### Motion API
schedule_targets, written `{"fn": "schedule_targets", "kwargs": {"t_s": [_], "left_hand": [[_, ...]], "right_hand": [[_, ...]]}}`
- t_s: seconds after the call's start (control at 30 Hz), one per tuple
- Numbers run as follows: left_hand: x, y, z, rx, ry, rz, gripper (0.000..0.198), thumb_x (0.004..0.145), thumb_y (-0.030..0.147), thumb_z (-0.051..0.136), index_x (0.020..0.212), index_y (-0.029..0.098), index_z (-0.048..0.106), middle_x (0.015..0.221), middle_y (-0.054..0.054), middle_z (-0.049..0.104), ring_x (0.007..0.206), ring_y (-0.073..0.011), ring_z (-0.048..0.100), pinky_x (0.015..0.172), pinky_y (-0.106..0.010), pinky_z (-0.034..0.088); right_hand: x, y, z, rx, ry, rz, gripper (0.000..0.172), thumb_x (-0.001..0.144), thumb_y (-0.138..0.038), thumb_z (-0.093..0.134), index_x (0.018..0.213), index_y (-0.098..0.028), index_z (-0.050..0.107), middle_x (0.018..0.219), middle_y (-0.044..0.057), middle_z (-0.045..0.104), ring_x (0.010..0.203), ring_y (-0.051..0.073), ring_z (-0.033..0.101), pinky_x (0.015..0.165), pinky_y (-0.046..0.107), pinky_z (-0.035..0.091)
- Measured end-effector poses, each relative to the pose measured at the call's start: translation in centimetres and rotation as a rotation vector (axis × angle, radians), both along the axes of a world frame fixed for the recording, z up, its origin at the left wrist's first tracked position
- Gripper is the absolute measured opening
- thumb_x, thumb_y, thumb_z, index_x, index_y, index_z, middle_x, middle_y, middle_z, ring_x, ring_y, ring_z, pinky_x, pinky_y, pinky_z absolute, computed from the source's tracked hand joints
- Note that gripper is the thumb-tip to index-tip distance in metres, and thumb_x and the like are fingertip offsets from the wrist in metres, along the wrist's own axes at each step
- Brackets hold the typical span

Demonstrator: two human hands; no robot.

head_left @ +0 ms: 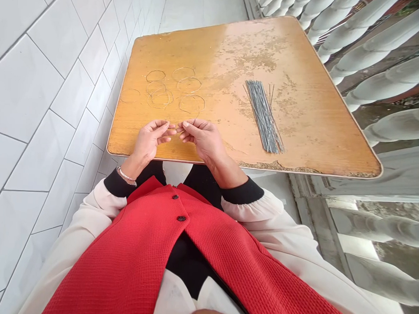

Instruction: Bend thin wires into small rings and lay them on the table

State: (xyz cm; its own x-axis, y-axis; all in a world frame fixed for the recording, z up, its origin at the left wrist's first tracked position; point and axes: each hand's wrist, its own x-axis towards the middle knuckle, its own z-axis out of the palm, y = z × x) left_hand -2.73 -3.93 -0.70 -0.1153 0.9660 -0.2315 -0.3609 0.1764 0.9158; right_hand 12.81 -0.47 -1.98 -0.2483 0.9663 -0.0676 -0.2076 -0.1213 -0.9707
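My left hand [150,139] and my right hand [205,139] meet over the near left part of the table, fingertips pinched and almost touching. Between them runs a short stretch of thin wire [176,129], gripped from both sides; most of it is hidden by the fingers. Just beyond the hands lie several thin wire rings [156,70], some overlapping. To the right of my right hand rests a bundle of straight grey wires [262,117], with a few strands splayed loose at its edges.
The wooden table [225,129] has rounded corners, a worn surface and a chipped near edge. A white tiled wall [51,88] runs along the left. White balusters [386,72] line the right side. One ring lies close to the table's left edge.
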Motion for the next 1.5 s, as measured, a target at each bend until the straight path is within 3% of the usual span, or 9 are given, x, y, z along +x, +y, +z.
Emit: {"fn": "schedule_targets", "kwargs": {"t_s": [0.33, 0.47, 0.57, 0.63, 0.73, 0.8, 0.9, 1.13, 1.5], "left_hand": [[-0.9, 0.3, -0.4, -0.004, 0.106, -0.068, 0.004, 0.089, 0.014, 0.067, 0.087, 0.015, 0.064, 0.088, 0.001, 0.074, 0.055, -0.0013, 0.061, 0.051, -0.015, 0.041], [-2.4, 0.2, -0.2, -0.057, 0.272, -0.136, 0.007, 0.088, 0.016, 0.068, 0.095, 0.015, 0.066, 0.093, -0.003, 0.074, 0.059, -0.0049, 0.066, 0.053, -0.016, 0.045], [-3.9, 0.2, -0.6, -0.051, 0.492, -0.055, 0.015, 0.088, 0.016, 0.067, 0.102, 0.014, 0.066, 0.102, -0.006, 0.073, 0.061, -0.006, 0.065, 0.054, -0.018, 0.046], [-4.7, 0.1, -1.1, 0.036, 0.672, 0.023, 0.019, 0.087, 0.016, 0.067, 0.106, 0.015, 0.066, 0.108, -0.008, 0.072, 0.068, -0.0077, 0.065, 0.061, -0.02, 0.05], [-5.2, 0.1, -1.9, 0.279, 0.935, 0.049, 0.024, 0.087, 0.015, 0.066, 0.111, 0.018, 0.069, 0.12, -0.009, 0.071, 0.097, -0.015, 0.069, 0.09, -0.027, 0.054], [-5.1, 0.0, -2.2, 0.415, 1.078, -0.024, 0.029, 0.088, 0.015, 0.065, 0.116, 0.02, 0.069, 0.132, -0.01, 0.068, 0.122, -0.0209, 0.064, 0.11, -0.034, 0.047], [-4.8, 0.0, -2.1, 0.497, 1.218, -0.195, 0.035, 0.09, 0.019, 0.064, 0.125, 0.02, 0.067, 0.148, -0.013, 0.059, 0.144, -0.0272, 0.05, 0.124, -0.044, 0.033], [-5.2, 0.0, -2.5, 0.492, 1.387, -0.438, 0.037, 0.096, 0.023, 0.055, 0.131, 0.018, 0.066, 0.152, -0.015, 0.057, 0.153, -0.0316, 0.038, 0.124, -0.051, 0.029], [-5.1, -0.3, -2.4, 0.429, 1.49, -0.415, 0.041, 0.098, 0.018, 0.049, 0.135, 0.009, 0.062, 0.151, -0.023, 0.055, 0.146, -0.0357, 0.048, 0.119, -0.052, 0.035]], "right_hand": [[0.5, 0.5, 0.4, -0.046, -0.035, 0.025, 0.021, 0.081, -0.034, 0.082, 0.076, -0.016, 0.071, 0.071, 0.002, 0.072, 0.054, 0.006, 0.06, 0.052, 0.017, 0.048], [0.4, 2.2, 0.2, -0.093, -0.162, 0.064, 0.012, 0.079, -0.016, 0.081, 0.084, -0.015, 0.07, 0.064, 0.001, 0.07, 0.048, 0.005, 0.056, 0.047, 0.016, 0.043], [0.2, 4.1, -0.4, -0.073, -0.352, 0.079, 0.022, 0.078, -0.009, 0.079, 0.097, -0.015, 0.068, 0.06, 0.0, 0.069, 0.046, 0.008, 0.055, 0.043, 0.018, 0.04], [0.3, 5.1, -1.0, -0.011, -0.506, 0.084, 0.033, 0.078, -0.01, 0.078, 0.109, -0.014, 0.067, 0.059, -0.001, 0.068, 0.046, 0.01, 0.056, 0.045, 0.021, 0.042], [1.1, 5.8, -1.8, 0.131, -0.714, 0.076, 0.035, 0.08, -0.017, 0.077, 0.114, -0.014, 0.068, 0.057, -0.002, 0.066, 0.047, 0.013, 0.057, 0.053, 0.028, 0.05], [2.0, 5.7, -2.2, 0.238, -0.806, 0.063, 0.028, 0.083, -0.024, 0.073, 0.11, -0.016, 0.072, 0.059, 0.0, 0.066, 0.051, 0.016, 0.06, 0.061, 0.033, 0.055], [3.0, 4.8, -2.6, 0.437, -0.9, 0.035, 0.026, 0.086, -0.031, 0.067, 0.105, -0.017, 0.076, 0.076, 0.007, 0.072, 0.065, 0.022, 0.066, 0.075, 0.043, 0.058], [2.8, 2.1, -2.7, 0.967, -0.995, 0.119, 0.036, 0.096, -0.03, 0.047, 0.11, -0.021, 0.079, 0.112, 0.013, 0.073, 0.101, 0.031, 0.065, 0.094, 0.052, 0.052], [1.9, 1.4, -2.5, 1.067, -1.099, 0.305, 0.045, 0.101, -0.025, 0.036, 0.119, -0.016, 0.077, 0.119, 0.017, 0.071, 0.102, 0.031, 0.06, 0.096, 0.051, 0.049]]}}
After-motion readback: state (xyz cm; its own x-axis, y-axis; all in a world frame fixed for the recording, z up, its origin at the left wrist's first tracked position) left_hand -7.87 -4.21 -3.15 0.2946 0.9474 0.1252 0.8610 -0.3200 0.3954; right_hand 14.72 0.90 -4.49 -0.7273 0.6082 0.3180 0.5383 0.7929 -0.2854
